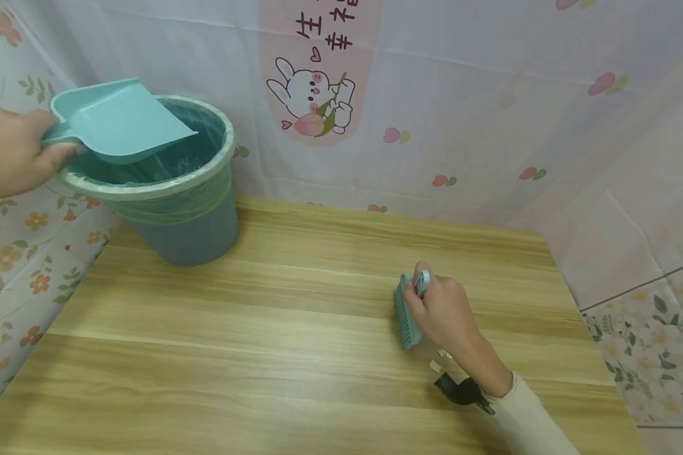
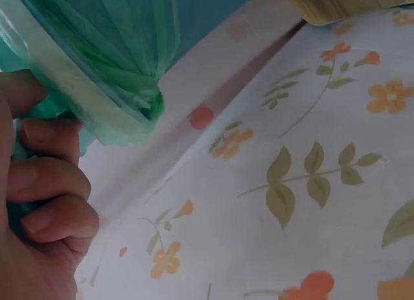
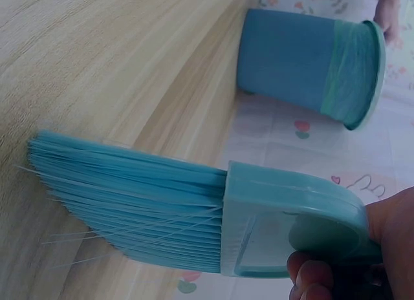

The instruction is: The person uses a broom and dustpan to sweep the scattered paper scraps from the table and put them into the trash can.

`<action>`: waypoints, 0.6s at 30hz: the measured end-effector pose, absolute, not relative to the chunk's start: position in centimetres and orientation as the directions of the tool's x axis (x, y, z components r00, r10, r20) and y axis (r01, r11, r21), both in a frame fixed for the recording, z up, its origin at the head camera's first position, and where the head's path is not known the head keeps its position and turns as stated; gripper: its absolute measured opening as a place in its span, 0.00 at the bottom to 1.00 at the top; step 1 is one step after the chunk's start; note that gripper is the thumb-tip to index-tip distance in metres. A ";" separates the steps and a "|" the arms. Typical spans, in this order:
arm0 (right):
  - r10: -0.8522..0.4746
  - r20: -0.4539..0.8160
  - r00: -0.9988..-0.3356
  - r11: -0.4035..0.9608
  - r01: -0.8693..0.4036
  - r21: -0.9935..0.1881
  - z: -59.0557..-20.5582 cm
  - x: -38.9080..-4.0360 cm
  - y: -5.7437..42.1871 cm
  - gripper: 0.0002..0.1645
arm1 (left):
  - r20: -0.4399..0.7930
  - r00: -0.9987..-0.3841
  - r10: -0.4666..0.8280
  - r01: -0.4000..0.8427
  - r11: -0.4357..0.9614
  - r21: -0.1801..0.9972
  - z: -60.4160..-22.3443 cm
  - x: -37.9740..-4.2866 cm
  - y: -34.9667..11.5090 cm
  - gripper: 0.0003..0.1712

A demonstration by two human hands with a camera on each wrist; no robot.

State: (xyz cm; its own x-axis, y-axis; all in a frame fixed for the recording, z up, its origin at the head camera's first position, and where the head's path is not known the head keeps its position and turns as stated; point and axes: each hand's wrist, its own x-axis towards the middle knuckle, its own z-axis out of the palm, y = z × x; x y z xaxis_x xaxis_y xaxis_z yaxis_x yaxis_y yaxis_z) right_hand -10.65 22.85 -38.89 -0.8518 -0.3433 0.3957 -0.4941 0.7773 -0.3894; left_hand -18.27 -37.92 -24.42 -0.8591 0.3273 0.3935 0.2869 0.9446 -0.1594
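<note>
In the head view my left hand (image 1: 19,148) grips the handle of a light teal dustpan (image 1: 122,120), which is tilted over the mouth of a blue-green bin (image 1: 184,237). A thin green bag lines the bin and folds over its rim. Curled fingers of that hand (image 2: 48,177) show beside the bag (image 2: 129,61) in the left wrist view. My right hand (image 1: 446,313) holds a teal hand brush (image 1: 408,316) by its handle over the right part of the table. In the right wrist view the bristles (image 3: 129,203) reach down to the wood.
Small pale scraps (image 1: 435,366) lie on the wooden table (image 1: 262,354) beside the right wrist, near a black strap (image 1: 461,390). The bin stands at the table's back left corner. Printed cloth (image 1: 467,114) hangs behind, and flowered cloth (image 1: 34,278) covers the left side.
</note>
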 end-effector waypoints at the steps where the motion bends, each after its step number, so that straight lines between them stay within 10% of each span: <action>1: -0.344 0.397 -0.851 0.777 -0.495 -0.389 -38.9 -10.7 22.9 0.17 | 0.393 -0.861 0.324 0.282 0.946 -0.162 -24.4 -18.3 -38.0 0.60; 18: -0.350 0.411 -0.842 0.780 -0.505 -0.370 -39.0 -10.9 22.7 0.15 | 0.391 -0.799 0.457 0.435 0.888 -0.149 -22.3 -15.8 -30.8 0.43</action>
State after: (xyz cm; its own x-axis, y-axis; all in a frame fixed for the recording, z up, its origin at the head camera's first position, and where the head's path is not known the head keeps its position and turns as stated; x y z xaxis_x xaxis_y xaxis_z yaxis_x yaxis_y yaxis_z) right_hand -10.93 22.71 -39.00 -0.8418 -0.3505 0.4105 -0.5050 0.7800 -0.3696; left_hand -15.81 -30.79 -22.26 -0.7991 0.4570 0.3906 0.4349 0.8880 -0.1493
